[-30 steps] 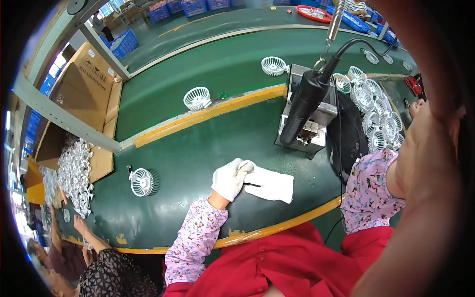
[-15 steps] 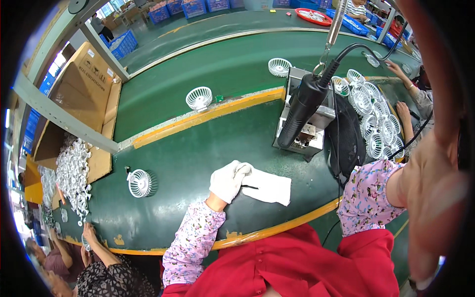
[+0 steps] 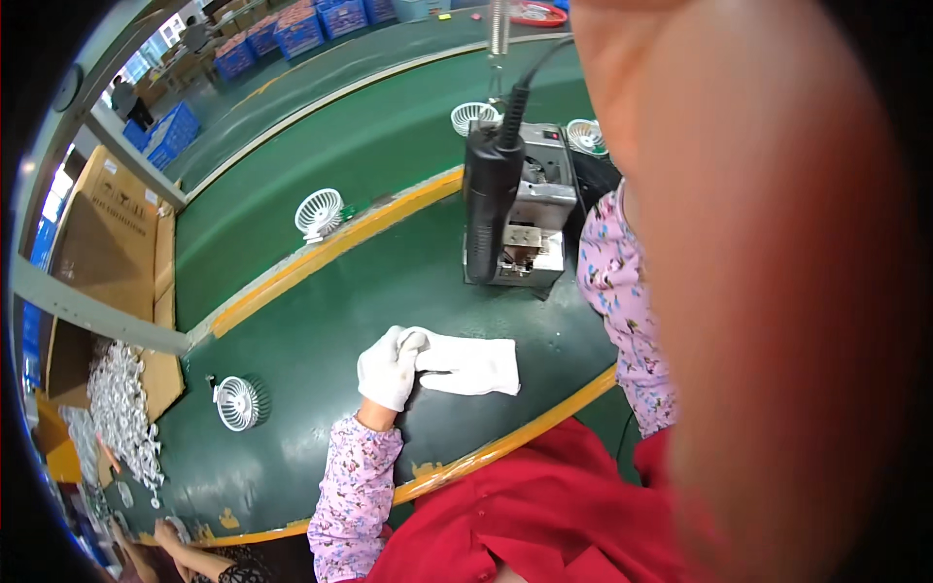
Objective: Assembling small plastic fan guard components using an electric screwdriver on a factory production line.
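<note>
My left hand (image 3: 387,371), in a white glove, rests on the dark green table with its fingers closed. They pinch the end of a second white glove (image 3: 474,365), which lies flat to the right. My bare right hand (image 3: 768,194) is raised very close to the camera. It fills the right side as a blur, so its fingers cannot be made out and the things behind it are hidden. A white round fan cage (image 3: 238,402) sits on the table to the left of my gloved hand.
A black power screwdriver (image 3: 492,199) hangs from a spring before a metal fixture (image 3: 544,199). Fan cages, one of them (image 3: 319,214) beside a small green board, stand on the belt behind a yellow ledge (image 3: 335,260). Left are clear plastic parts (image 3: 121,408), a carton (image 3: 121,219) and a co-worker's hand (image 3: 170,534).
The view has swung right, so the scene sits further left. My right hand has come nearer the camera and now covers the pile of fan cages. My left hand still holds the glove.
</note>
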